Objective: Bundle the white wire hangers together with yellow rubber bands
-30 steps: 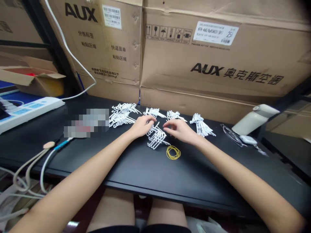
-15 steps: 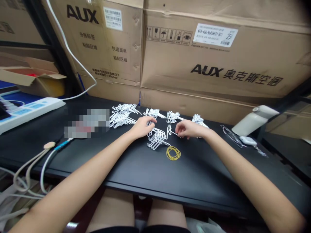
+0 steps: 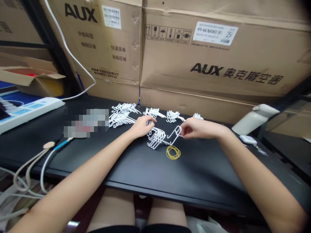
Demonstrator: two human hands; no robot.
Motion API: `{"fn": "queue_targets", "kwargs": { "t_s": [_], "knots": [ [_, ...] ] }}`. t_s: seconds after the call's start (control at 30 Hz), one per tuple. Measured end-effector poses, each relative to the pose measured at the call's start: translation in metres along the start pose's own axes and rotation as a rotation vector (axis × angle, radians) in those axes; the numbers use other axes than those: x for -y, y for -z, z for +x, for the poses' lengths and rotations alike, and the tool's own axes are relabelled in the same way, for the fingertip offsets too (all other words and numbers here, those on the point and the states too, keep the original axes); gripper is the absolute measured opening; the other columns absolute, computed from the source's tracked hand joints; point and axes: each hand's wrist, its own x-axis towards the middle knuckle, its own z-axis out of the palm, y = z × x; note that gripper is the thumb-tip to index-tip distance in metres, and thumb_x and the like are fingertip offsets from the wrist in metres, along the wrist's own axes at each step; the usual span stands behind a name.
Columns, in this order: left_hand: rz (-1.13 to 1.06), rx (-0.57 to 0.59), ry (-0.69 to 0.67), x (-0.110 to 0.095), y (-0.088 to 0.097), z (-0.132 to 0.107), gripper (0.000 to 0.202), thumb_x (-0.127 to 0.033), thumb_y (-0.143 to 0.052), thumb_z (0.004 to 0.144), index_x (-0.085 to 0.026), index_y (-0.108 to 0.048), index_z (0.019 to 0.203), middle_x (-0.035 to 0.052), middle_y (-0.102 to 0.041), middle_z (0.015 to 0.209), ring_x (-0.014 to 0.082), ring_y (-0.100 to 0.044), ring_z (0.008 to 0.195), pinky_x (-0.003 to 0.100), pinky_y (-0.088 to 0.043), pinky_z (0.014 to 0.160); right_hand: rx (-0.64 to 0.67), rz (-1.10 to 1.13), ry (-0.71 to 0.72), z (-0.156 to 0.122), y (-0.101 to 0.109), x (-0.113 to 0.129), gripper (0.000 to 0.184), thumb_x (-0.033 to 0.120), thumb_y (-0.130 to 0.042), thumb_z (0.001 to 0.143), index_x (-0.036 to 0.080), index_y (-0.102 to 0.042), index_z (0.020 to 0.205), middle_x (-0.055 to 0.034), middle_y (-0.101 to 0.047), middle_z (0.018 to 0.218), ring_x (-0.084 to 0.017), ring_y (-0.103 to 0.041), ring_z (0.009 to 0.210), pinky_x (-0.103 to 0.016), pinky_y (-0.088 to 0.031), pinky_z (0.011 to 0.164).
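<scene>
My right hand pinches a white wire hook piece by its right end, just above the black table; its bent ends point left. My left hand rests with curled fingers at the back of a loose pile of white hooks, closed around some of them. Part of that pile is hidden under the fingers. Just in front of the pile lies a coil of yellow rubber bands.
Behind my hands lie more white hook bundles. Large cardboard boxes wall off the table's back. A white bottle and a small white case stand right; a power strip lies left.
My right hand has moved slightly right and up, drawing the white hook piece away from the pile. My left hand has stayed in place.
</scene>
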Motion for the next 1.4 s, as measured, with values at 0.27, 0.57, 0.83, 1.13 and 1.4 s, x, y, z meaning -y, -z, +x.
{"fn": "queue_targets", "kwargs": {
  "t_s": [0.27, 0.57, 0.83, 1.13, 1.4],
  "knots": [
    [-0.004, -0.001, -0.009, 0.001, -0.001, 0.001, 0.032, -0.024, -0.045, 0.077, -0.018, -0.069, 0.096, 0.0033, -0.070, 0.101, 0.0193, -0.062, 0.091, 0.031, -0.045, 0.091, -0.023, -0.042, 0.078, 0.007, -0.014, 0.008, 0.011, 0.013, -0.054, 0.070, 0.017, -0.064, 0.070, -0.0027, -0.067, 0.070, -0.016, -0.061, 0.065, -0.025, -0.045, 0.060],
    [-0.005, -0.002, -0.010, 0.000, 0.000, 0.000, 0.031, -0.023, -0.044, 0.078, -0.018, -0.069, 0.097, 0.0034, -0.070, 0.103, 0.0193, -0.062, 0.093, 0.030, -0.044, 0.092, -0.064, -0.009, 0.175, 0.021, -0.032, 0.011, 0.011, 0.009, -0.054, 0.071, 0.016, -0.062, 0.067, -0.0017, -0.065, 0.068, -0.014, -0.058, 0.061, -0.024, -0.042, 0.058],
    [-0.012, -0.004, -0.024, 0.000, 0.000, 0.001, 0.031, -0.022, -0.044, 0.077, -0.017, -0.069, 0.096, 0.0038, -0.070, 0.102, 0.0193, -0.062, 0.094, 0.030, -0.044, 0.092, -0.108, 0.034, 0.229, 0.022, -0.037, 0.019, 0.013, 0.009, -0.053, 0.073, 0.015, -0.065, 0.074, -0.0035, -0.068, 0.074, -0.014, -0.059, 0.064, -0.023, -0.044, 0.059],
    [-0.024, 0.001, -0.021, 0.000, 0.000, 0.001, 0.030, -0.023, -0.044, 0.078, -0.017, -0.068, 0.095, 0.0035, -0.070, 0.103, 0.0193, -0.062, 0.096, 0.030, -0.044, 0.092, -0.050, 0.149, 0.254, 0.021, -0.035, 0.023, 0.010, 0.018, -0.057, 0.077, 0.015, -0.066, 0.075, -0.0020, -0.068, 0.070, -0.013, -0.061, 0.062, -0.023, -0.046, 0.059],
    [-0.031, 0.023, 0.036, -0.001, 0.000, 0.001, 0.033, -0.024, -0.042, 0.079, -0.017, -0.069, 0.097, 0.0022, -0.069, 0.085, 0.0163, -0.060, 0.072, 0.029, -0.047, 0.079, -0.143, 0.445, 0.185, 0.039, -0.040, 0.000, 0.016, 0.023, -0.057, 0.078, 0.013, -0.065, 0.088, -0.0036, -0.068, 0.076, -0.013, -0.062, 0.064, -0.024, -0.050, 0.060]
  ]
}}
